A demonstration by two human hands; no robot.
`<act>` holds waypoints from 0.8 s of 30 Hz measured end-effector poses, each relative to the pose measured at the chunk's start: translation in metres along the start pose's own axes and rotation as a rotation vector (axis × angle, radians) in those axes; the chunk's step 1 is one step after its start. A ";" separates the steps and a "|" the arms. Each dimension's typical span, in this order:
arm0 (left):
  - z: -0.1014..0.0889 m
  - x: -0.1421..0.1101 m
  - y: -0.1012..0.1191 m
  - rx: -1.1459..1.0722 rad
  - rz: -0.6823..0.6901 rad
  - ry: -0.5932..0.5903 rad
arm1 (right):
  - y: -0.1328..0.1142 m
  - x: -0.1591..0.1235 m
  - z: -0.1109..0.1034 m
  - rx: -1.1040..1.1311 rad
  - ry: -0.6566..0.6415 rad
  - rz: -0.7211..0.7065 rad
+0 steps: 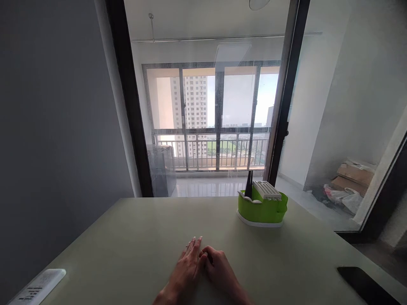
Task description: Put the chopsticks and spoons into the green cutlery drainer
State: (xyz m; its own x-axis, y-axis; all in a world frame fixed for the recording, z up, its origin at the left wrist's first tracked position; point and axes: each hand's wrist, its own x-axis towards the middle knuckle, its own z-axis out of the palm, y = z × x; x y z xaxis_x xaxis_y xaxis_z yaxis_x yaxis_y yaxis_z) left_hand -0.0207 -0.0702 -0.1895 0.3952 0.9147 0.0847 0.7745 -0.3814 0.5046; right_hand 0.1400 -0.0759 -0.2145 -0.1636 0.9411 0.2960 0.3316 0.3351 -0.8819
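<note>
My left hand (188, 267) lies palm down on the pale table (133, 237), its fingers stretched forward with nothing in them. Close against its inner side rests my right hand (219, 267), with the fingers curled in toward the left hand's thumb side. No object shows in the curled right hand, though the inside of its palm is hidden. Ahead and to the right of both hands stands a green desk organizer (261, 211) with a white base and a grey slotted top. A black pointed tool (249, 186), perhaps tweezers, sticks up from its left part.
A white power strip (43, 286) lies at the table's left front edge. Near the right front edge is a dark flat object (365, 284), perhaps a phone. Beyond the table stand a glass door frame (282, 106) and cardboard (354, 176) on the floor.
</note>
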 end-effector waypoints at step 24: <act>0.006 -0.002 -0.002 0.057 0.055 -0.015 | 0.055 0.027 -0.041 -0.030 0.526 0.183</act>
State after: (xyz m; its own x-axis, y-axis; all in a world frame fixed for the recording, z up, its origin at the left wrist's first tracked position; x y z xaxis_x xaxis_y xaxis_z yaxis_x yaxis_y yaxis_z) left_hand -0.0202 -0.0719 -0.1955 0.4448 0.8903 0.0976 0.7781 -0.4380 0.4502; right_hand 0.1922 -0.0305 -0.2403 0.3822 0.8776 0.2893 0.3384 0.1584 -0.9276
